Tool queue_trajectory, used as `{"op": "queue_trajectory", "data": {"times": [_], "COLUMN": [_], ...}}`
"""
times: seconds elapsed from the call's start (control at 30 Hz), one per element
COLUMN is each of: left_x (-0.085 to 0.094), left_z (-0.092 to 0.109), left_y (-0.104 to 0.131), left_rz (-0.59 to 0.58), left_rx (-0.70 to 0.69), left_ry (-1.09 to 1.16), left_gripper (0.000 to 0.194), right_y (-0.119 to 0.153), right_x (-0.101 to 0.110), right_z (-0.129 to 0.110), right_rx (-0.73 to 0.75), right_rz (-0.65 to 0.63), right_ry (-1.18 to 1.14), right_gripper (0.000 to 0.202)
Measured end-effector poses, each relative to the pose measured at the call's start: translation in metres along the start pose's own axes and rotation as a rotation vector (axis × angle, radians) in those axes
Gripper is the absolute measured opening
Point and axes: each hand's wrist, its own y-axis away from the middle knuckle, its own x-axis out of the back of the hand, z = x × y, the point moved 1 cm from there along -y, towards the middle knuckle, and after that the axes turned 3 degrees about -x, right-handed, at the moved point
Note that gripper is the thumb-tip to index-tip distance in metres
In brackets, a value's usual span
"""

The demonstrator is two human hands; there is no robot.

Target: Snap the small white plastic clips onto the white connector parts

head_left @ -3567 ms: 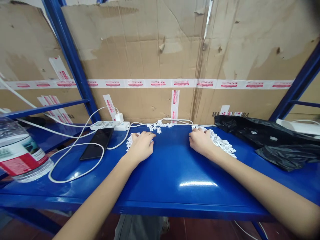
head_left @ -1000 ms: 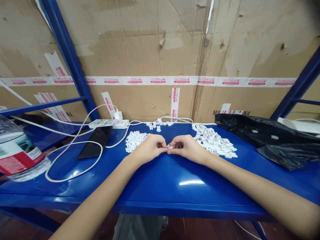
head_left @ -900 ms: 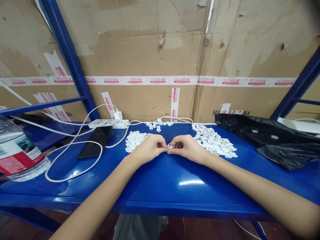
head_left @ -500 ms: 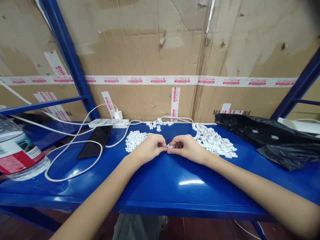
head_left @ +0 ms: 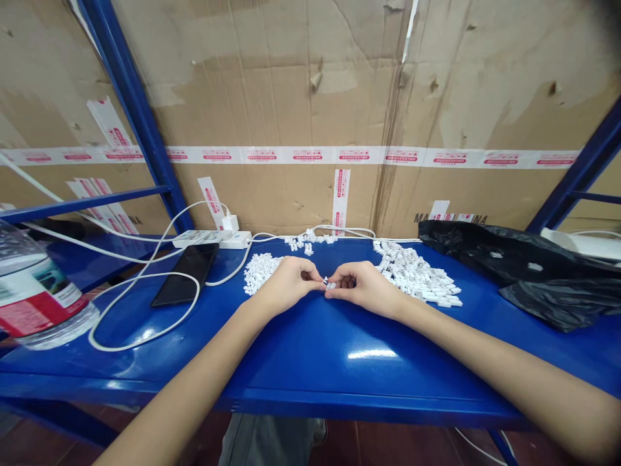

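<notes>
My right hand [head_left: 363,287] pinches a small white plastic piece [head_left: 330,285] above the blue shelf. The fingertips of my left hand [head_left: 291,283] are closed at the left end of that piece; whether they grip a separate tiny part is too small to tell. Behind my left hand lies a pile of tiny white parts [head_left: 259,270]. A larger pile of longer white pieces [head_left: 422,278] spreads out behind my right forearm. A few joined white pieces [head_left: 309,242] sit at the back, between the two piles.
On the left are a black phone [head_left: 187,275], looped white cables, a power strip [head_left: 213,239] and a large plastic bottle [head_left: 41,291]. A black plastic bag [head_left: 557,285] lies at the right. Cardboard [head_left: 291,110] stands behind the blue shelf [head_left: 310,362].
The fingertips of my left hand have shifted slightly up, and more of the white piece shows between the hands. My right hand has barely moved.
</notes>
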Motion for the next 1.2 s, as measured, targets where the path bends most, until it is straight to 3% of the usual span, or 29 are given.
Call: {"op": "queue_trajectory", "data": {"times": [0.2,0.57,0.9,1.2], "left_x": [0.0007,0.0003,0.0053,0.0051], "left_z": [0.0009,-0.0011,-0.0013,-0.0021], "left_y": [0.0004,0.0005,0.0014,0.0009], "left_rz": [-0.025,-0.072,-0.020,-0.079], "left_rx": [0.019,-0.109,-0.037,-0.002], "left_ry": [-0.028,-0.094,-0.090,-0.059], "left_gripper": [0.008,0.012,0.009,0.006], "right_y": [0.0004,-0.0006,0.0000,0.0002], "right_x": [-0.0009,-0.0008,-0.0009,-0.0017], "right_z": [-0.0004,0.0009,-0.0005,0.0005], "right_rx": [0.010,0.024,0.012,0.019], "right_rz": [0.001,0.004,0.006,0.010], "right_ry": [-0.005,0.000,0.007,0.011], "right_gripper": [0.021,0.019,0.020,0.023]}}
